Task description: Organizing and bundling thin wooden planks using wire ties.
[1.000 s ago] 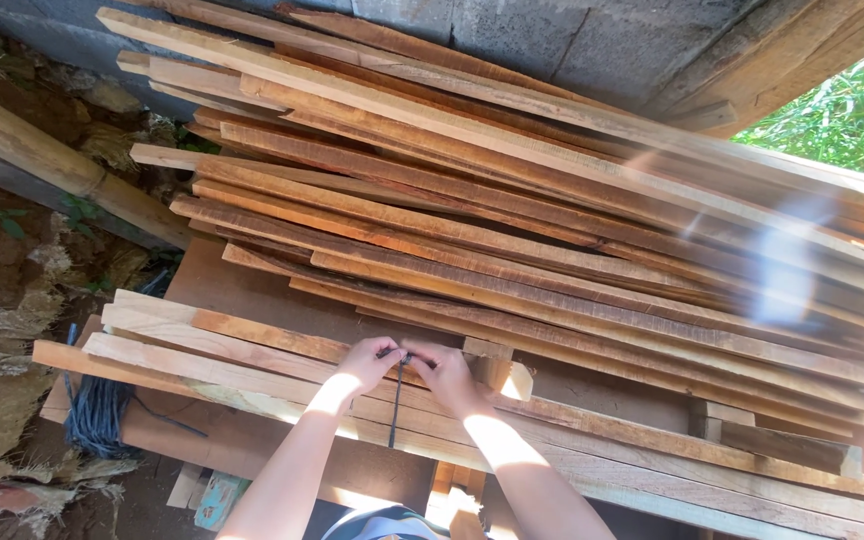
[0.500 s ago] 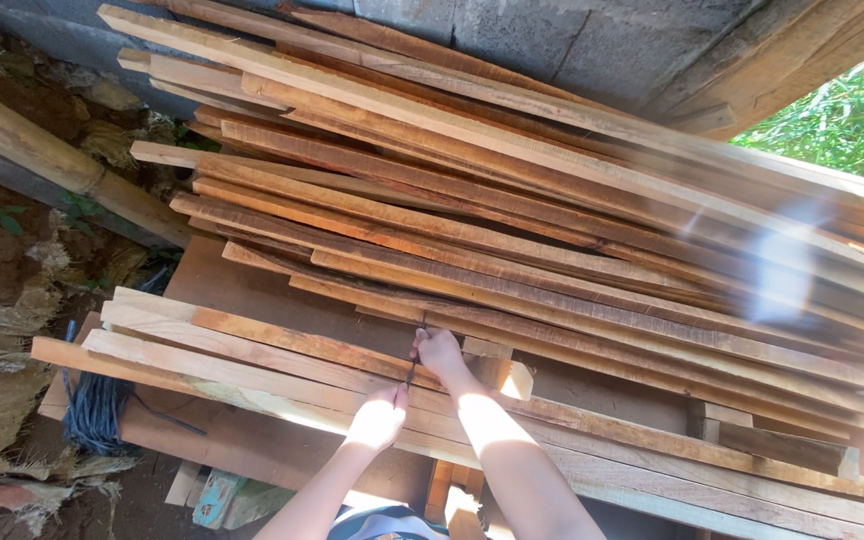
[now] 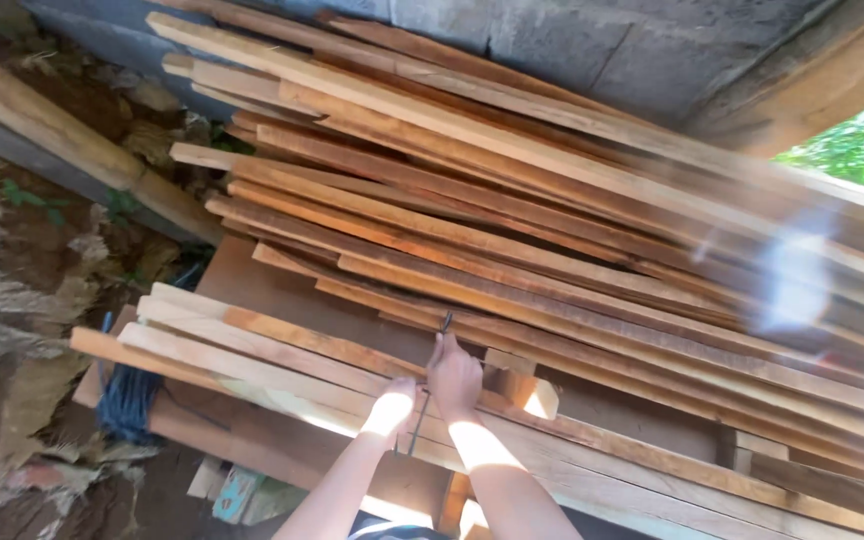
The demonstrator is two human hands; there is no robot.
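My left hand (image 3: 393, 407) and my right hand (image 3: 454, 376) rest side by side on a small bundle of pale wooden planks (image 3: 252, 345) in the foreground. A thin dark string (image 3: 445, 322) runs up from my right hand's fingers, and another dark strand (image 3: 417, 428) hangs down between the two hands. My right hand pinches the string; my left hand is closed on the lower strand, though the sun glare hides its fingers. Both forearms reach in from the bottom edge.
A large stack of long reddish planks (image 3: 512, 200) leans behind the bundle against a grey block wall (image 3: 572, 40). A coil of blue rope (image 3: 130, 400) lies at the bundle's left end. A thick log (image 3: 72, 140) and bare earth are at left; a brown board (image 3: 272, 295) lies underneath.
My hands were together at the string, then my left hand pulled down and came back beside the right. My right hand now lifts the string's end upward. The view shifted slightly right.
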